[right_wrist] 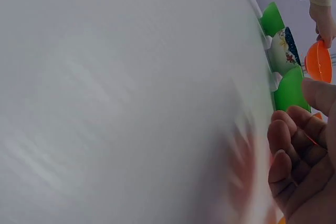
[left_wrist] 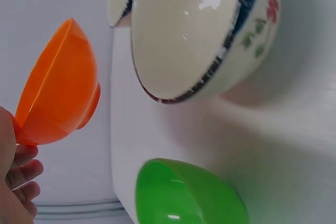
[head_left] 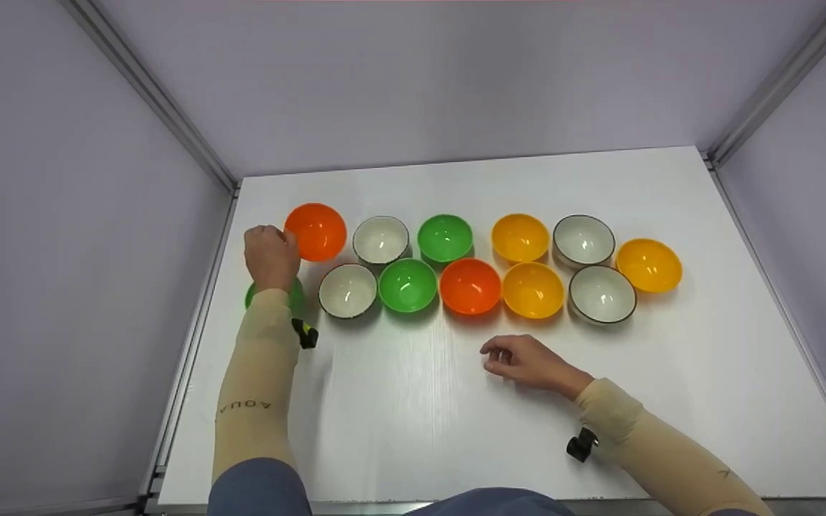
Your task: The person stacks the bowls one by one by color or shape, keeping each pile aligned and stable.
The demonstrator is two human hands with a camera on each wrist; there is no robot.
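At the left end of the back row of bowls, left of centre in the head view, the orange bowl (head_left: 316,231) is pinched at its rim by the left hand (head_left: 271,256); the left wrist view shows this bowl (left_wrist: 55,103) tipped up on edge, its rim caught between thumb and curled fingers (left_wrist: 25,174) at the lower left of that frame. Just below it there stands a green bowl (left_wrist: 184,195), which in the head view is mostly hidden under the left wrist (head_left: 295,294). Beside that sits a white bowl (head_left: 348,290) with a dark rim; seen from the left wrist it (left_wrist: 194,35) fills the upper part of the frame and has a flower pattern outside.

The right hand (head_left: 524,362) rests low over the bare white counter (head_left: 399,416), below the middle of the rows, fingers loosely curled and holding nothing; the right wrist view shows those bent fingers (right_wrist: 294,156) at the right edge, empty.

Further along, the back row runs white, green (head_left: 444,237), yellow (head_left: 520,237), white, yellow; the front row runs green (head_left: 407,284), orange (head_left: 470,287), yellow (head_left: 532,289), white (head_left: 602,294)
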